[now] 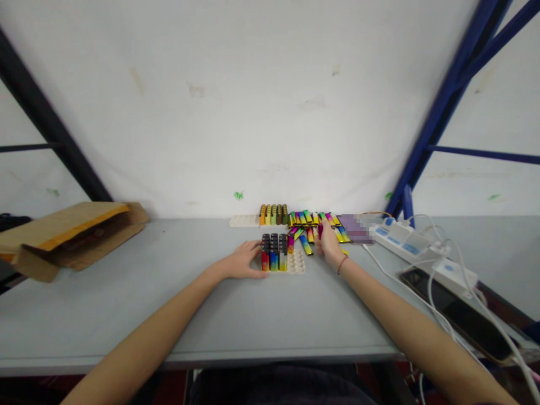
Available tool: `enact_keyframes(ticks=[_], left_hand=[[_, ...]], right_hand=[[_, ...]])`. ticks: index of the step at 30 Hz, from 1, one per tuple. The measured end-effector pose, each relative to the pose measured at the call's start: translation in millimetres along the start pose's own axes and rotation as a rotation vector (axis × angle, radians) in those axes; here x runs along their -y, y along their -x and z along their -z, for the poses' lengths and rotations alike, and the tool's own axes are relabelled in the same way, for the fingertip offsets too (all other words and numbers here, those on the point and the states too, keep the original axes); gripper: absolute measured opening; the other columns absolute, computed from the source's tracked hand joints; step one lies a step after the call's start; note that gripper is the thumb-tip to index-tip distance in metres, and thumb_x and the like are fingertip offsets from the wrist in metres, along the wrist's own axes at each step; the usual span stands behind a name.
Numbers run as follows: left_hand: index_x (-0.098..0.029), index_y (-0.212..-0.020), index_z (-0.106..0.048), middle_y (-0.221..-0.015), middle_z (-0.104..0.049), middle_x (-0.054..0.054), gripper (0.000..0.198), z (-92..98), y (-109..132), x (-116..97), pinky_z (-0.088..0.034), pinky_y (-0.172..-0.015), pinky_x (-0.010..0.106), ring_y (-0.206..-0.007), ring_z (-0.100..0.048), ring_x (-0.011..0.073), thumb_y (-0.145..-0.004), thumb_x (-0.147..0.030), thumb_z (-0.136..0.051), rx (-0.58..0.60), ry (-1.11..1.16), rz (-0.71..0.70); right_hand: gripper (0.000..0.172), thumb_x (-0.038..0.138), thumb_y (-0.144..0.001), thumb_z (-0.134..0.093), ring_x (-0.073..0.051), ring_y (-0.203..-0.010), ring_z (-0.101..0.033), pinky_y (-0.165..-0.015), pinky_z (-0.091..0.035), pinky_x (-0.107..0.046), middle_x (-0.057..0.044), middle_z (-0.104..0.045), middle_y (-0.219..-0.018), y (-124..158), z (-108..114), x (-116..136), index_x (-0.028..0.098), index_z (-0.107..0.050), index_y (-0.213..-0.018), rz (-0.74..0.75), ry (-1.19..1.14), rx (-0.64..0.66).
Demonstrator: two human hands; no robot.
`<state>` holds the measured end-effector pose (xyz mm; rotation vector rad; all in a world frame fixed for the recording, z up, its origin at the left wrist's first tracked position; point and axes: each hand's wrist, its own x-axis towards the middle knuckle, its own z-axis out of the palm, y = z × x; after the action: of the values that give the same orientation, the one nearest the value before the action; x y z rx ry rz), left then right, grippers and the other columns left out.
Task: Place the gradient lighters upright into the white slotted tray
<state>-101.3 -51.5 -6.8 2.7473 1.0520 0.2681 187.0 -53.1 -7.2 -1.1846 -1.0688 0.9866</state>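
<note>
A white tray with round holes holds upright lighters in red, blue and silver-yellow rows with black tops. One pink-and-orange lighter stands at the back of the following row. My left hand grips the tray's left side, thumb at the front corner and fingers towards the back. Over to the right, my right hand is closed on a magenta lighter, mostly covered by the fingers. Beside it lie several loose, shiny multicoloured lighters in a pile.
Behind stands a block of yellow-to-olive lighters near a white holed tray. A purple pixelated item, white power strip, cables and dark phone lie right. An open paper bag lies left. Blue shelf posts rise right.
</note>
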Motion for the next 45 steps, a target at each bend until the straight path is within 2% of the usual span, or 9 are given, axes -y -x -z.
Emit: enact_keyframes(ticks=[3, 9, 13, 16, 20, 30, 40, 42, 45], left_hand=[[-0.013, -0.135, -0.045, -0.145, -0.040, 0.017, 0.082, -1.5, 0.0, 1.6, -0.027, -0.112, 0.046, -0.132, -0.037, 0.0365, -0.074, -0.062, -0.066, -0.016, 0.007, -0.016], [-0.011, -0.135, -0.045, -0.146, -0.039, 0.020, 0.083, -2.0, -0.2, 1.5, -0.027, -0.112, 0.048, -0.132, -0.036, 0.0374, -0.073, -0.062, -0.065, -0.007, 0.018, -0.009], [-0.012, -0.134, -0.047, -0.144, -0.041, 0.018, 0.082, -1.4, -0.6, 0.7, -0.028, -0.112, 0.048, -0.131, -0.038, 0.0387, -0.073, -0.064, -0.066, -0.023, 0.029, -0.016], [-0.013, -0.134, -0.048, -0.144, -0.042, 0.017, 0.082, -1.3, -0.7, 0.4, -0.028, -0.111, 0.048, -0.131, -0.038, 0.0384, -0.072, -0.063, -0.067, -0.028, 0.030, -0.015], [-0.013, -0.135, -0.048, -0.144, -0.042, 0.018, 0.081, -1.2, -0.4, 0.1, -0.028, -0.111, 0.047, -0.131, -0.039, 0.0373, -0.073, -0.062, -0.067, -0.021, 0.021, -0.013], [-0.011, -0.136, -0.045, -0.144, -0.041, 0.019, 0.083, -3.3, -0.7, 1.7, -0.029, -0.111, 0.047, -0.130, -0.039, 0.0372, -0.074, -0.062, -0.066, -0.026, 0.016, -0.025], [-0.007, -0.135, -0.046, -0.144, -0.039, 0.021, 0.085, -1.6, -1.1, -1.1, -0.027, -0.112, 0.048, -0.132, -0.036, 0.0390, -0.074, -0.061, -0.066, -0.007, 0.004, 0.001], [-0.008, -0.136, -0.045, -0.144, -0.039, 0.021, 0.084, -1.6, -1.1, -0.6, -0.027, -0.112, 0.048, -0.132, -0.036, 0.0381, -0.074, -0.061, -0.066, -0.005, 0.006, 0.000], [-0.010, -0.136, -0.045, -0.145, -0.040, 0.019, 0.083, -1.1, -0.8, -0.3, -0.027, -0.112, 0.046, -0.132, -0.036, 0.0368, -0.074, -0.062, -0.065, -0.005, 0.005, -0.006]], right_hand=[[0.054, 0.077, -0.082, -0.030, -0.010, -0.030, -0.027, -0.031, -0.022, -0.025, 0.006, -0.031, -0.039, 5.5, -2.2, 3.0, 0.026, -0.030, -0.063, -0.058, 0.005, -0.082], [0.029, 0.052, -0.085, -0.051, -0.013, -0.049, -0.049, -0.049, -0.039, -0.024, 0.006, -0.051, -0.055, 15.1, 0.3, 16.3, 0.024, -0.045, -0.080, 0.258, 0.300, 0.019], [0.024, 0.044, -0.079, -0.061, -0.016, -0.065, -0.051, -0.060, -0.041, -0.027, -0.001, -0.058, -0.071, 22.5, -0.9, 32.2, 0.021, -0.061, -0.082, 0.442, 0.385, 0.030], [0.027, 0.044, -0.076, -0.064, -0.017, -0.065, -0.052, -0.059, -0.041, -0.028, -0.003, -0.062, -0.074, 25.7, -1.5, 39.0, 0.018, -0.067, -0.085, 0.394, 0.308, 0.163], [0.029, 0.045, -0.077, -0.065, -0.017, -0.063, -0.054, -0.058, -0.043, -0.028, -0.003, -0.064, -0.072, 26.7, -0.6, 36.7, 0.018, -0.070, -0.085, 0.363, 0.279, 0.273], [0.026, 0.034, -0.079, -0.068, -0.016, -0.068, -0.062, -0.068, -0.051, -0.030, -0.002, -0.066, -0.079, 31.3, -4.5, 25.7, 0.021, -0.061, -0.101, 0.596, 0.483, 0.336], [0.018, 0.034, -0.086, -0.061, -0.016, -0.073, -0.064, -0.070, -0.052, -0.028, -0.006, -0.067, -0.090, 33.8, -8.4, 24.2, 0.019, -0.064, -0.097, 0.774, 0.650, 0.415], [0.019, 0.033, -0.090, -0.056, -0.017, -0.080, -0.064, -0.075, -0.051, -0.029, -0.007, -0.069, -0.093, 32.7, -5.5, 29.7, 0.019, -0.066, -0.095, 0.811, 0.695, 0.396], [0.024, 0.025, -0.093, -0.046, -0.019, -0.090, -0.064, -0.082, -0.046, -0.029, -0.009, -0.070, -0.098, 27.3, 3.7, 37.2, 0.017, -0.068, -0.098, 0.764, 0.814, 0.214]])
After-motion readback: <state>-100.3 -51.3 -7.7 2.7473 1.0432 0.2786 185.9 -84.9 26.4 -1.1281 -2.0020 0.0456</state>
